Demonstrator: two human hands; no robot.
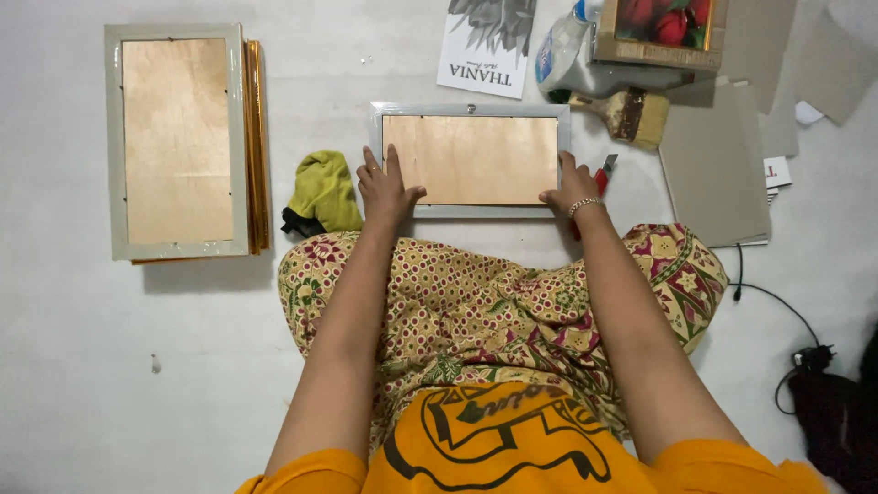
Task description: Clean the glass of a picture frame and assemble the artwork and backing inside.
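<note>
1. Head view: we sit on the white floor (73,366). The grey picture frame (470,110) lies face down just before our knees, its brown backing board (470,159) up.
2. Our left hand (384,187) and right hand (572,187) lie flat, fingers spread, on its two lower corners, gripping nothing.
3. Even pressure on both corners, we judge, seats the board squarely.
4. A green cloth (325,190) lies just left; a paintbrush (631,114) lies beyond the frame's right corner.

The picture frame (470,159) is pale grey around a tan wooden backing. The cloth (324,190) beside it is yellow-green with a black edge. The trousers (494,306) carry a yellow, maroon and green floral pattern. The shirt (503,448) is orange with black line print. The floor (110,366) is white.
</note>
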